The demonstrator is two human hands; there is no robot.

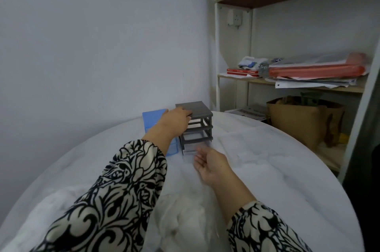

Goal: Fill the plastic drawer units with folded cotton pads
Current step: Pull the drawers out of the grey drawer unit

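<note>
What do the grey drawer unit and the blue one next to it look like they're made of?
The grey drawer unit looks like matte moulded plastic: a flat uniform top and thin straight frame bars. The blue unit looks like smooth plastic too, with an even colour and a slight sheen. It is partly hidden behind the left hand.

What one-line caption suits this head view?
Left hand steadies the grey drawer unit while the open right hand reaches toward its bottom drawer.

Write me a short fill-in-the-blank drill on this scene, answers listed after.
1. The left hand rests on top of the ____ drawer unit.
2. Left of it stands a ____ drawer unit.
3. The right hand is open, palm facing ____.

Answers: grey; blue; up
</note>
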